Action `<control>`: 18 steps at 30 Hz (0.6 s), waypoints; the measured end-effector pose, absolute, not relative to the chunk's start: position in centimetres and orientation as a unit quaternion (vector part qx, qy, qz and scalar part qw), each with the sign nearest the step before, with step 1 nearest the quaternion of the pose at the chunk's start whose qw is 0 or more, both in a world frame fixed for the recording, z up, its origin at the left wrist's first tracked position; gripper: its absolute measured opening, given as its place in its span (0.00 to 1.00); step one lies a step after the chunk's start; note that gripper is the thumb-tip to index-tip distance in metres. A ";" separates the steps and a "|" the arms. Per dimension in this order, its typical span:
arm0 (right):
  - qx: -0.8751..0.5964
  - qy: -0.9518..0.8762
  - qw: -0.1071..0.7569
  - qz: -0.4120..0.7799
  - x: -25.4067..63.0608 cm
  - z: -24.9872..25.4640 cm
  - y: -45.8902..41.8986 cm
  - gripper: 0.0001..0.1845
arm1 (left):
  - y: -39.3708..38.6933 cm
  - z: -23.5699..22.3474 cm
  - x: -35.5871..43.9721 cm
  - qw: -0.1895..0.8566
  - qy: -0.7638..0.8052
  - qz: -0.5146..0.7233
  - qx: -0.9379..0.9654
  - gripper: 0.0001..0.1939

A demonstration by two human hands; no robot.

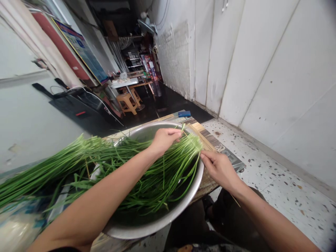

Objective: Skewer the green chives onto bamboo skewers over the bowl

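Note:
A wide metal basin (187,199) holds a heap of long green chives (157,189), their pale cut ends gathered at its right rim. My left hand (166,138) reaches over the basin, thumb and fingers closed in a pinch on a chive stalk near those ends. At the rim's right side, my right hand (219,168) is closed, its fingertips beside the pale ends. A thin wooden skewer (236,201) sticks out below my right wrist; the hand covers most of it. Several more skewers (206,141) lie on the table just beyond the rim.
Another pile of chives (52,162) lies left of the basin, near a clear plastic bag (21,224). A blue box-like object (184,114) sits at the far table edge. Beyond are plastic stools (127,103) and a small table (123,83). A white wall (262,70) runs along the right.

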State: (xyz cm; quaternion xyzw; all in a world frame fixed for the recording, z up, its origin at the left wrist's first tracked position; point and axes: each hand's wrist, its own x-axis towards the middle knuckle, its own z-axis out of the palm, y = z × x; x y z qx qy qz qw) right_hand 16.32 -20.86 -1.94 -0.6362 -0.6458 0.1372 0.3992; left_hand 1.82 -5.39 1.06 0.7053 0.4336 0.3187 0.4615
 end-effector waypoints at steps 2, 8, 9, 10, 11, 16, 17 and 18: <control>-0.635 -0.646 0.400 0.139 16.4 -1.9 -20.8 0.16 | -5.4 1.1 1.8 0.461 0.437 0.318 0.704 0.14; -0.636 -0.646 0.397 0.141 16.5 -1.9 -20.9 0.15 | -5.6 1.3 1.8 0.452 0.450 0.314 0.704 0.15; -0.637 -0.646 0.396 0.141 16.5 -1.9 -20.9 0.16 | -5.7 1.3 1.8 0.449 0.450 0.314 0.705 0.15; -0.637 -0.647 0.395 0.141 16.5 -1.9 -20.9 0.16 | -5.7 1.4 1.8 0.448 0.450 0.315 0.705 0.15; -0.638 -0.647 0.393 0.140 16.5 -1.9 -20.9 0.16 | -5.7 1.4 1.8 0.449 0.450 0.317 0.704 0.15; -0.640 -0.650 0.384 0.141 16.4 -1.8 -20.8 0.15 | -5.8 1.4 1.8 0.450 0.442 0.328 0.703 0.16; -0.641 -0.650 0.382 0.142 16.4 -1.7 -20.8 0.15 | -5.8 1.4 1.8 0.448 0.441 0.328 0.705 0.16; -0.642 -0.650 0.381 0.142 16.4 -1.7 -20.8 0.16 | -5.8 1.4 1.8 0.444 0.441 0.328 0.707 0.16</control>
